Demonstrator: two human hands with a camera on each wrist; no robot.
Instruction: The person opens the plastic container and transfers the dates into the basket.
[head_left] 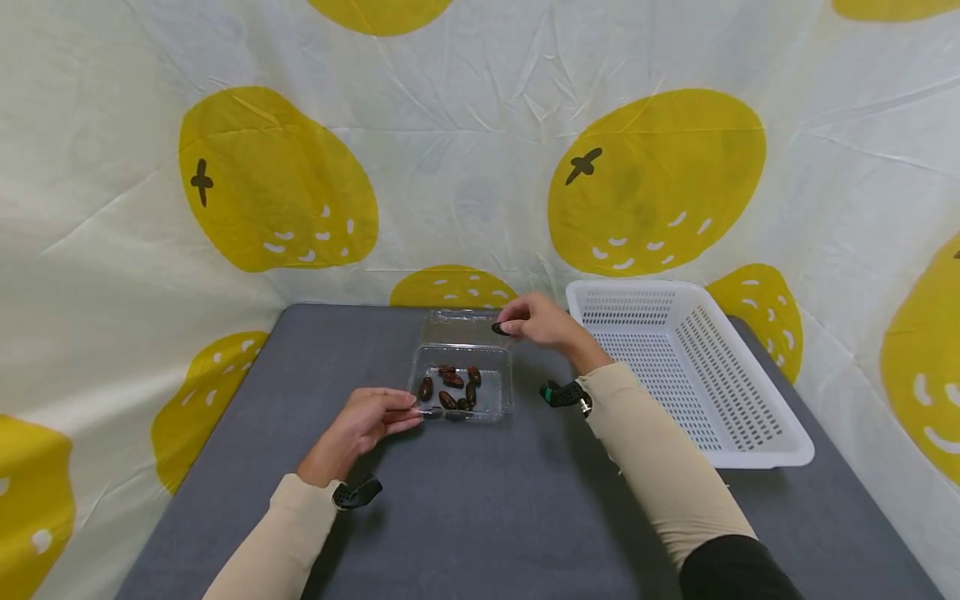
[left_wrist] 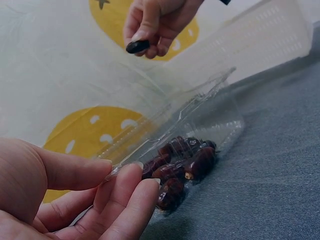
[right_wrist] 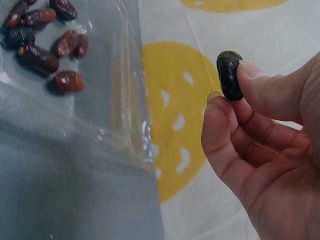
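A clear plastic clamshell box (head_left: 498, 385) stands on the grey table with its lid (head_left: 459, 330) folded back behind it. Several reddish-brown dates (head_left: 452, 380) lie in its base. At the box's near left corner, my left hand (head_left: 372, 421) pinches the rim between thumb and fingers, as the left wrist view also shows. Above the lid, my right hand (head_left: 547, 323) holds a single nearly black date (right_wrist: 229, 76) between thumb and fingertips. That date is apart from the box.
A white perforated plastic basket (head_left: 757, 392) stands to the right, beyond my right forearm. Behind the grey table (head_left: 465, 517) hangs a pale cloth (head_left: 480, 167) printed with yellow fruit shapes. A black wrist mount (head_left: 564, 394) sticks out below my right wrist.
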